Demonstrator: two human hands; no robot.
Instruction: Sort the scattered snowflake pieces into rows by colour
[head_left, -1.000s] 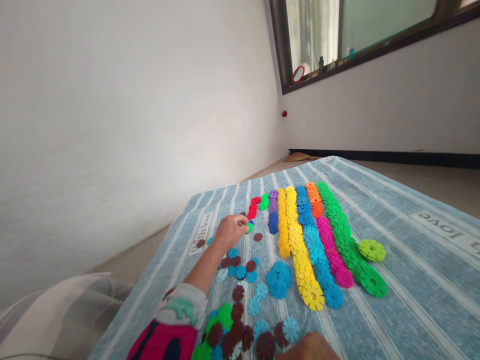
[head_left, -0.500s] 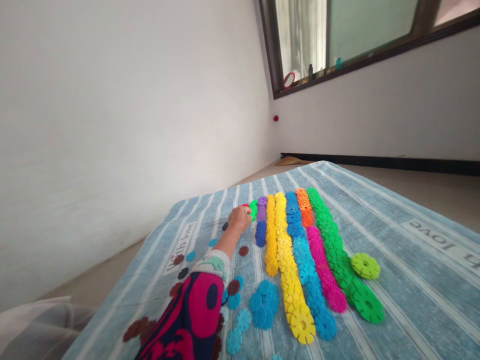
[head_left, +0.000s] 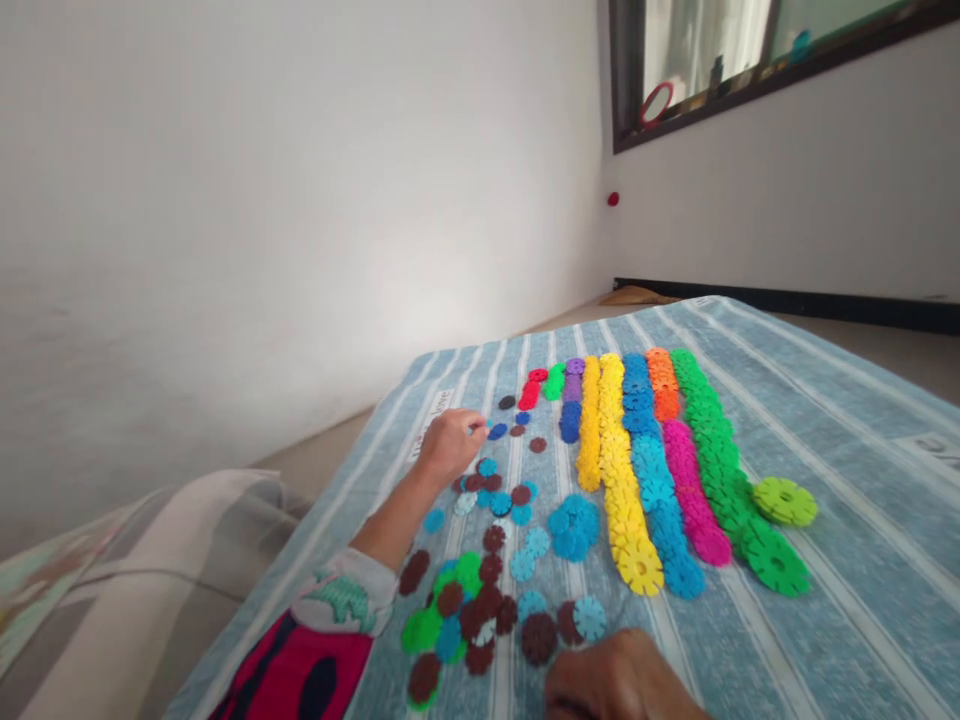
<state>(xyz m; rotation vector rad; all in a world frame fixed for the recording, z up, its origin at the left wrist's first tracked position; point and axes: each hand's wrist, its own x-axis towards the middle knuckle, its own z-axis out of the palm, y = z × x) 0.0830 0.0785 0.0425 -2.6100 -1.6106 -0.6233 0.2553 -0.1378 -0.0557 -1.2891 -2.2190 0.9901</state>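
My left hand reaches forward over a blue striped mat, its fingers pinched beside a small dark blue snowflake disc; whether it grips anything is unclear. Loose brown, blue and green discs lie scattered below that hand. Long sorted rows of discs lie to the right: yellow, blue, magenta and green. Short red and green rows start at the far left. My right hand rests at the bottom edge, fingers curled downward near brown and blue discs.
A white wall runs along the left. A dark-framed window sits top right, with a small red-rimmed mirror on its sill. A grey-white cloth lies left of the mat. A lone lime disc sits beside the green row.
My left hand has drawn back from the far end of the short rows to the loose discs nearer me. The view swung left and down, bringing my right hand back in.
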